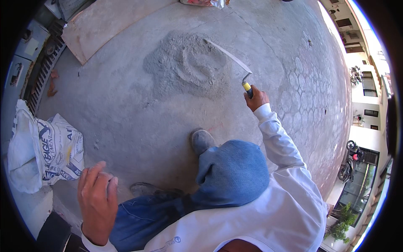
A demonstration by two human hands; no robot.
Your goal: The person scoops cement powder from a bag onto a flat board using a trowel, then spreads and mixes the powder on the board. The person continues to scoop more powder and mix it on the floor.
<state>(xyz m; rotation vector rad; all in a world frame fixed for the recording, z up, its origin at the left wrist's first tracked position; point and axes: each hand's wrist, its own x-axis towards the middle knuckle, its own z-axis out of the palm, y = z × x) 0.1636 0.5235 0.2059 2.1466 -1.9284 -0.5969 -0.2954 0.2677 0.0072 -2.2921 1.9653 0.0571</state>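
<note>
My right hand (257, 98) grips the black-and-yellow handle of a mason's trowel (229, 56). The blade is seen nearly edge-on, and its tip reaches the upper right part of a grey heap of dry mortar or cement mix (192, 67). Curved ridges and a shallow hollow mark the middle of the heap. At the lower left my left hand (97, 200) is raised with nothing in it, its fingers loosely spread. Beyond those fingers stands a cement bag (61, 149) of white material with blue print, its top folded open.
A flat board (110, 26) lies on the concrete floor (126, 119) at the upper left. Beside it runs a slotted metal grate (48, 74). A partly cut-off bag (201, 2) sits at the top edge. My boot (202, 141) rests below the heap. Motorcycles (348, 165) stand far right.
</note>
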